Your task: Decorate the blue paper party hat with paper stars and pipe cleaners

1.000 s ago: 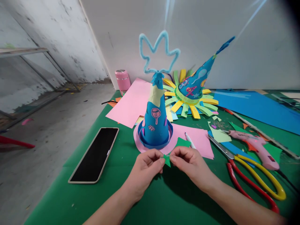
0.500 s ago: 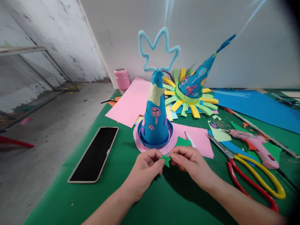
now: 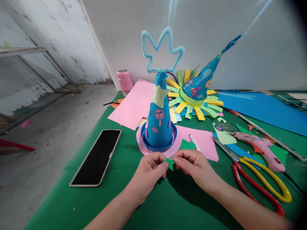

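Head view: the left hand (image 3: 149,172) pinches a small green paper star (image 3: 170,164); the right hand (image 3: 195,166), fingertips together, sits at its right edge, grip unclear. Just beyond, nearer the left hand, a pink-brimmed blue paper cone hat (image 3: 157,124) stands upright.

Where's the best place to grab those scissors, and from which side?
Likely by the red and yellow handles, coming from the near right: the scissors appear to lie flat, with their handles nearest you and blades pointing away.
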Demonstrator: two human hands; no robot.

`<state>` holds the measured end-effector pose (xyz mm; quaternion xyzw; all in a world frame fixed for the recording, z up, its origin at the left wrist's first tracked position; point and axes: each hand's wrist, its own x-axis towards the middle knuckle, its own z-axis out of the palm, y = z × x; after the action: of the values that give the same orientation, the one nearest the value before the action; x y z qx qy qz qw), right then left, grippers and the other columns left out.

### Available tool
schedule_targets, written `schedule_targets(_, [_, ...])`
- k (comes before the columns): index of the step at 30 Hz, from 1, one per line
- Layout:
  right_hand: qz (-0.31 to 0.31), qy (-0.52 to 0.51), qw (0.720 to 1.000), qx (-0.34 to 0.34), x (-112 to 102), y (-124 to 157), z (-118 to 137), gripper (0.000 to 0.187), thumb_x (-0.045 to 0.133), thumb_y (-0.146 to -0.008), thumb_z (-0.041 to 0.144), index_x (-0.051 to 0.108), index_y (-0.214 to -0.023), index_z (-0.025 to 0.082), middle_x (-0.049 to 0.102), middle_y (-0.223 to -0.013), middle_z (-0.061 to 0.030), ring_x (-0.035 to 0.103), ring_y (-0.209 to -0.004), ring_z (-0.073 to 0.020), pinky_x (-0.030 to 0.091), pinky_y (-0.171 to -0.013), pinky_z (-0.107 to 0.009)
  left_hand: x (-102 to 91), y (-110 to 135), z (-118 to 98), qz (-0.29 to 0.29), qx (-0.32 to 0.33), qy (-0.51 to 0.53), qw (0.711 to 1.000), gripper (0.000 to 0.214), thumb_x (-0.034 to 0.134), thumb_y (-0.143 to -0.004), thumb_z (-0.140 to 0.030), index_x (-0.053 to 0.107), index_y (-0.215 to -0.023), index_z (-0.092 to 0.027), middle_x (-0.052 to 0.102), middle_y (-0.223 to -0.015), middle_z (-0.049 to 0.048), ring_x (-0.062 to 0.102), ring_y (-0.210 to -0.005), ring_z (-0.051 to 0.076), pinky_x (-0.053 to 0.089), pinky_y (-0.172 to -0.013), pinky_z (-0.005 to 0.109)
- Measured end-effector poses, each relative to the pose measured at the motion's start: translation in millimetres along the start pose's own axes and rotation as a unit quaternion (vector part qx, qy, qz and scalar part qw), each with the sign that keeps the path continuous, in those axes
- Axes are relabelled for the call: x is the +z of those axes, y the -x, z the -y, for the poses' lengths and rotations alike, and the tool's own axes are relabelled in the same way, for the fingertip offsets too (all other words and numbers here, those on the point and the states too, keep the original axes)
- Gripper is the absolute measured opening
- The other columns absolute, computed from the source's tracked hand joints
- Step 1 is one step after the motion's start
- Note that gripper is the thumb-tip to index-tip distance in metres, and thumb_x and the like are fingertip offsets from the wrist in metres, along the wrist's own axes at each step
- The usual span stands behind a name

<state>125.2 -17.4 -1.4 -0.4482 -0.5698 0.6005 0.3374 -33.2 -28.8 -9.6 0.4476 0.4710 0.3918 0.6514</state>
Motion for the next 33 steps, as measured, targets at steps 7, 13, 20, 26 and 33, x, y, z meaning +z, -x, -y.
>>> schedule_targets(7, [0.002, -0.002, 1.000, 0.002, -0.1, -0.6, -0.9, 0.020, 0.049, -0.082, 0.028, 0.054, -0.068, 0.014, 0.045, -0.059, 0.0037, 0.032, -0.051, -0.0051, 0.023, -0.045, -0.019, -0.9, -0.8, 0.9, 0.001, 0.003, 0.007, 1.000, 0.011, 0.056, -0.071, -0.022, 0.051, -0.064, -0.016, 0.045, -0.050, -0.0053, 0.038, -0.049, 0.007, 0.029, -0.050, 0.021])
schedule_targets(13, [0.000, 0.005, 1.000, 0.006, -0.8, -1.2, -0.5, 0.021, 0.050, -0.081, 0.030, 0.055, -0.068, 0.014, 0.046, -0.059, 0.0034, 0.034, -0.051, -0.0058, 0.024, -0.046, -0.019, -1.3, 0.4, -1.4, 0.011, 0.002, 0.042, 0.999, 0.014, 0.055, -0.073, -0.024, 0.052, -0.062, -0.015, 0.046, -0.050, -0.0040, 0.040, -0.050, 0.008, 0.032, -0.051, 0.021])
schedule_targets(20, [-0.007, 0.023, 1.000, 0.004, -0.6, -1.4, 0.7, 0.023, 0.050, -0.080, 0.033, 0.055, -0.068, 0.015, 0.047, -0.060, 0.0030, 0.035, -0.051, -0.0062, 0.025, -0.046, -0.020, 2.8, 1.3, -8.5, -0.022, -0.008, 0.120, 0.993, 0.024, 0.055, -0.071, -0.032, 0.054, -0.056, -0.015, 0.044, -0.051, -0.0025, 0.043, -0.052, 0.011, 0.037, -0.052, 0.024])
schedule_targets(26, [-0.007, 0.038, 0.999, -0.006, -0.9, -0.6, 3.9, 0.022, 0.049, -0.081, 0.032, 0.055, -0.068, 0.014, 0.047, -0.059, 0.0024, 0.037, -0.053, -0.0070, 0.027, -0.048, -0.020, 0.3, 1.5, -5.7, 0.003, -0.004, 0.077, 0.997, 0.014, 0.057, -0.069, -0.025, 0.054, -0.059, -0.015, 0.045, -0.050, -0.0035, 0.041, -0.051, 0.009, 0.035, -0.052, 0.022])
schedule_targets(33, [-0.006, 0.036, 0.999, -0.010, -0.7, -1.0, 6.4, 0.022, 0.049, -0.080, 0.030, 0.054, -0.065, 0.015, 0.047, -0.059, 0.0027, 0.038, -0.054, -0.0076, 0.029, -0.049, -0.020, -0.7, 0.6, -1.1, -0.011, 0.001, 0.030, 1.000, 0.010, 0.058, -0.069, -0.023, 0.054, -0.064, -0.015, 0.046, -0.051, -0.0045, 0.040, -0.049, 0.007, 0.032, -0.051, 0.021])
